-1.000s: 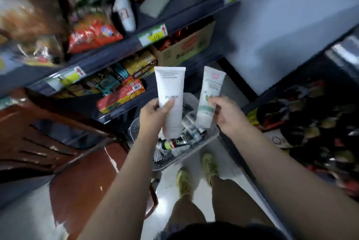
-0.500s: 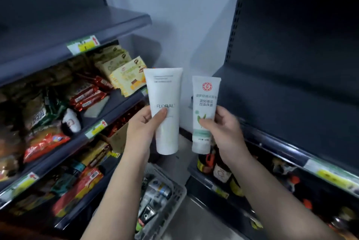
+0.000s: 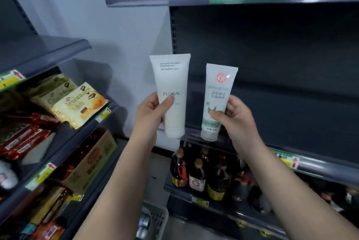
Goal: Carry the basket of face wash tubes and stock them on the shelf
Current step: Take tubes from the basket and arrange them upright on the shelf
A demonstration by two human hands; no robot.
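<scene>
The left hand (image 3: 150,112) grips a plain white plastic tube printed FLORAL (image 3: 172,95), thumb across its front and fingers curled behind. The right hand (image 3: 236,118) pinches a smaller white tube with a red round emblem and green leaves (image 3: 216,101) the same way. Both tubes stand cap-down, side by side but apart, in front of the dark grey metal shelf (image 3: 291,94). Dark sauce bottles (image 3: 196,171) crowd the tier beneath. The grey plastic basket (image 3: 155,220) sits low at the bottom edge, between the forearms.
</scene>
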